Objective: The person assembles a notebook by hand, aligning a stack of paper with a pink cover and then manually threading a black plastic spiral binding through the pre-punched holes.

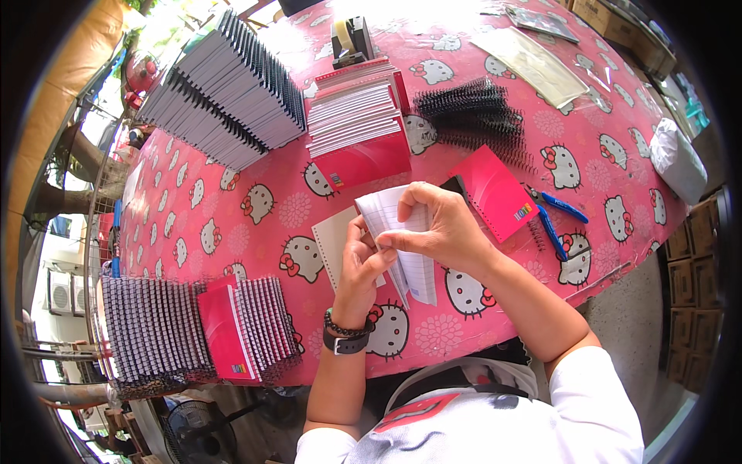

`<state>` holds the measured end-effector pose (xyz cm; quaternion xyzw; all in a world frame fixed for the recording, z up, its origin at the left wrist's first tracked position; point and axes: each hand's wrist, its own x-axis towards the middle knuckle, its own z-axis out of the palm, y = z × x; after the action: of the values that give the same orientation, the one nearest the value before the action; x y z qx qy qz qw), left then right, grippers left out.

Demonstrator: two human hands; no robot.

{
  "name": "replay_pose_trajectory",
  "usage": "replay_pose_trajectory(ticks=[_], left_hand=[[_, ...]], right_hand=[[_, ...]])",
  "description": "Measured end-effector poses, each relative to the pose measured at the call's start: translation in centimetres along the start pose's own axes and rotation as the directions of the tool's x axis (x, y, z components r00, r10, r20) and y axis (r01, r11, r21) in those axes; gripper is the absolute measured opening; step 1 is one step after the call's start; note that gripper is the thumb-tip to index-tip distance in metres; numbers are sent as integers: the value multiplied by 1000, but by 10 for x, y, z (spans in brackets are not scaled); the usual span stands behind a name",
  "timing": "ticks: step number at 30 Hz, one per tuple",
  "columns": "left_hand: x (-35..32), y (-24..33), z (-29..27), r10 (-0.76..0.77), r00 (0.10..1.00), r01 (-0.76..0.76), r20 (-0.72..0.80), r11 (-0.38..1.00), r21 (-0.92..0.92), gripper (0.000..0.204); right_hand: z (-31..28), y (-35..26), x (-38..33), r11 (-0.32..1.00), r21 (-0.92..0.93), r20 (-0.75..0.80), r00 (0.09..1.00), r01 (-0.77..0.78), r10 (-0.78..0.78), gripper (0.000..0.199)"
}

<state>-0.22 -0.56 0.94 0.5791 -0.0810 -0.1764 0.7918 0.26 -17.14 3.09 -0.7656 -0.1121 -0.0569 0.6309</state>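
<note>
Over the table's near middle I hold a sheaf of lined notebook pages [416, 267], bent and fanned between both hands. My left hand [358, 259] grips its left edge, with a dark bracelet and watch on that wrist. My right hand [440, 224] pinches the upper part of the sheets with thumb and forefinger. Under the pages lies a pale punched sheet [332, 240]. Just right of my right hand are a pink notebook cover [498, 193] with punched holes and blue-handled pliers [553, 220]. A black wire coil [536, 233] lies beside the pliers.
Stacked unbound notebooks [359, 147] and tall coil-bound stacks [232, 93] stand at the back. Black coils [475, 116] are heaped behind the cover. Finished spiral notebooks [154, 325] fill the left edge. A tape dispenser [352, 42], yellowish sheets [533, 66] and a white bundle [676, 158] sit farther out.
</note>
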Motion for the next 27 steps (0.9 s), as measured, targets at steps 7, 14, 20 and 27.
replay_pose_trajectory(ticks=[7,14,20,27], left_hand=[[0,2,2,-3,1000,3,2,1000,3,68],[0,1,1,7,1000,-7,3,999,-34,70],[1,0,3,-5,1000,4,-22,1000,-23,72],[1,-2,-2,-5,1000,5,-21,1000,1,71]], right_hand=[[1,1,0,999,18,-18,999,34,-34,33],[8,-2,-3,982,189,-97,995,24,-6,23],[0,5,-1,987,45,34,987,153,-154,34],[4,1,-1,986,111,-8,992,126,-126,23]])
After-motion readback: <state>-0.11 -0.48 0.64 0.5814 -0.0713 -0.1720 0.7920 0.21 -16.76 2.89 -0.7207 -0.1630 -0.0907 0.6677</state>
